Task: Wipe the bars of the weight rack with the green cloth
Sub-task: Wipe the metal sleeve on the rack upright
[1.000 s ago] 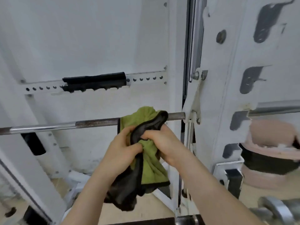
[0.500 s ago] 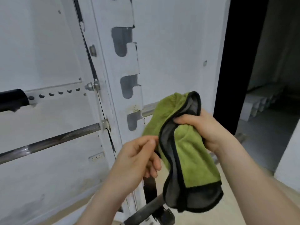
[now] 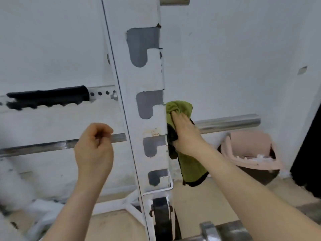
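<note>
The green cloth (image 3: 191,167) with a black edge is draped over the steel bar (image 3: 229,123), just right of the white notched rack upright (image 3: 147,119). My right hand (image 3: 186,134) grips the cloth around the bar next to the upright. The bar's left stretch (image 3: 43,146) runs leftward behind the upright. My left hand (image 3: 94,150) hovers in front of that stretch with its fingers curled and nothing in it.
A black foam pad (image 3: 48,97) sits on a perforated white crossbar at left. A pink bin (image 3: 250,150) stands on the floor under the bar's right end. A chrome bar end (image 3: 224,231) shows at the bottom, near the rack's base.
The cloth has passed from both hands to my right hand alone, and now wraps the bar to the right of the upright. My left hand let go and drew back leftward.
</note>
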A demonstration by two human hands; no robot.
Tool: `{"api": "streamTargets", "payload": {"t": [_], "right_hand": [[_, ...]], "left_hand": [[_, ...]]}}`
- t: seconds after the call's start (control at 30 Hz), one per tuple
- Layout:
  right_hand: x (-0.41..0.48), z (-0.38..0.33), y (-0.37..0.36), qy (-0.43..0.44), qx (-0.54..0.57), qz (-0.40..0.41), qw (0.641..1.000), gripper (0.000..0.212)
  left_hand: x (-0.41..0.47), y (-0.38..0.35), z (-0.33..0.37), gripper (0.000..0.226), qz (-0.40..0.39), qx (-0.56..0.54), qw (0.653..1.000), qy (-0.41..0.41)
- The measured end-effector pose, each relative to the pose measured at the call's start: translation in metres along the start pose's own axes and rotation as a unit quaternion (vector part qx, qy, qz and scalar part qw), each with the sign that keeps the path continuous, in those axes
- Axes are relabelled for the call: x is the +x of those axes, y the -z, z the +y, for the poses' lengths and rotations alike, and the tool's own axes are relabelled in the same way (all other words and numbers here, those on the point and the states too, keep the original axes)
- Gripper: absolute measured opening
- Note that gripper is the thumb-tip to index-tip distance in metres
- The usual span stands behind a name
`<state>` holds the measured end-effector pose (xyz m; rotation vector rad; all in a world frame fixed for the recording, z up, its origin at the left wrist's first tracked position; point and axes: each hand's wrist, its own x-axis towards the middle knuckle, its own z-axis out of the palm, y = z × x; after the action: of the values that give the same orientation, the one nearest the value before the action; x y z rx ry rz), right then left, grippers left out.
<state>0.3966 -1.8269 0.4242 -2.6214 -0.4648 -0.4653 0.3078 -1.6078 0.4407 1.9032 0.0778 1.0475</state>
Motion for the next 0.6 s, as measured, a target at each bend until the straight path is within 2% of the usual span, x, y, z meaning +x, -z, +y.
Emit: {"api": "streamTargets", "payload": {"t": [0.07, 0.13, 0.17, 0.2, 0.27, 0.33, 0.4, 0.5, 0.53, 0.6], "right_hand": [[0.019, 0.001, -0.025, -0.012, -0.106, -0.007, 0.994, 0.083], [0.027, -0.005, -0.031, -0.020, -0.141, 0.004, 0.990, 0.074], [0.030, -0.008, -0.030, -0.029, -0.147, 0.006, 0.989, 0.069], [0.031, -0.012, -0.026, -0.041, -0.147, 0.003, 0.988, 0.064], [0.031, -0.011, -0.022, -0.035, -0.156, 0.001, 0.987, 0.061], [0.026, 0.002, -0.030, 0.006, -0.194, 0.028, 0.981, 0.062], [0.020, 0.031, -0.028, -0.029, -0.226, 0.039, 0.973, 0.073], [0.007, 0.074, -0.001, -0.196, -0.259, 0.038, 0.945, 0.079], [0.007, 0.077, 0.003, -0.221, -0.260, 0.045, 0.939, 0.075], [0.012, 0.060, -0.008, -0.191, -0.250, 0.066, 0.947, 0.065]], "left_hand": [[0.031, -0.010, -0.036, 0.039, -0.099, 0.166, 0.981, 0.018], [0.047, -0.024, -0.058, 0.035, -0.242, 0.336, 0.909, -0.046], [0.049, -0.030, -0.066, 0.031, -0.283, 0.386, 0.875, -0.073], [0.049, -0.034, -0.071, 0.025, -0.291, 0.403, 0.862, -0.098], [0.048, -0.035, -0.082, 0.012, -0.247, 0.383, 0.878, -0.146], [0.047, -0.032, -0.096, 0.010, -0.197, 0.375, 0.885, -0.194], [0.049, -0.029, -0.104, 0.027, -0.190, 0.379, 0.880, -0.213], [0.045, -0.029, -0.105, 0.062, -0.225, 0.348, 0.885, -0.211], [0.045, -0.025, -0.101, 0.065, -0.245, 0.336, 0.888, -0.195], [0.045, -0.015, -0.090, 0.060, -0.263, 0.290, 0.912, -0.120]]}}
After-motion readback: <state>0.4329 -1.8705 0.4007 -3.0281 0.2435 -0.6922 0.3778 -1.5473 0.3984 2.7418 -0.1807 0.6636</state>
